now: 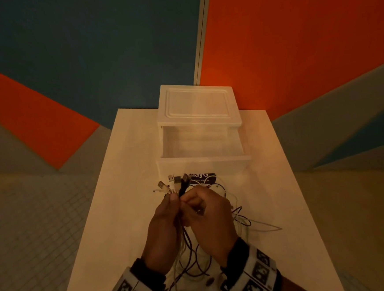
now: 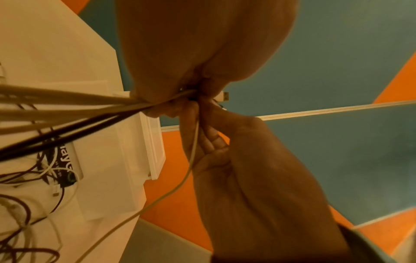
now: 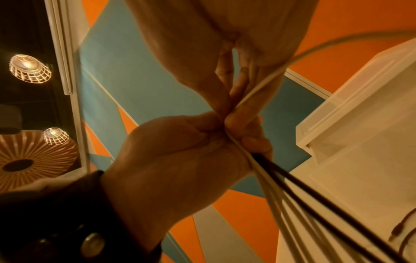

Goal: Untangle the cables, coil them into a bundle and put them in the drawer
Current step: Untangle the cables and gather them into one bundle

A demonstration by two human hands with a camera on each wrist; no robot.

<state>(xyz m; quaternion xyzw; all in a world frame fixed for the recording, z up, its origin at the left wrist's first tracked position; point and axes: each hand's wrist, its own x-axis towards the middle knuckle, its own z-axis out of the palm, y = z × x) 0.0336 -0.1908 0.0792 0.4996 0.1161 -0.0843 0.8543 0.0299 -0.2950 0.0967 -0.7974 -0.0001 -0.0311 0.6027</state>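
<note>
Several white and black cables (image 1: 182,235) are gathered in my left hand (image 1: 172,197), which grips them just below their plug ends (image 1: 173,183). The plugs fan out above the fist. My right hand (image 1: 188,198) is pressed against the left and pinches one white cable (image 2: 194,142) at the bundle. From the left wrist view the gripped strands (image 2: 67,105) run off left toward the table. The rest of the cables lie in loose loops (image 1: 242,219) on the white table (image 1: 124,173). The translucent drawer (image 1: 202,161) stands pulled open behind my hands.
The drawer unit (image 1: 197,103) sits at the table's far edge against an orange and blue wall. A dark printed card (image 1: 204,179) lies in front of the drawer under some cable. Tiled floor lies left of the table.
</note>
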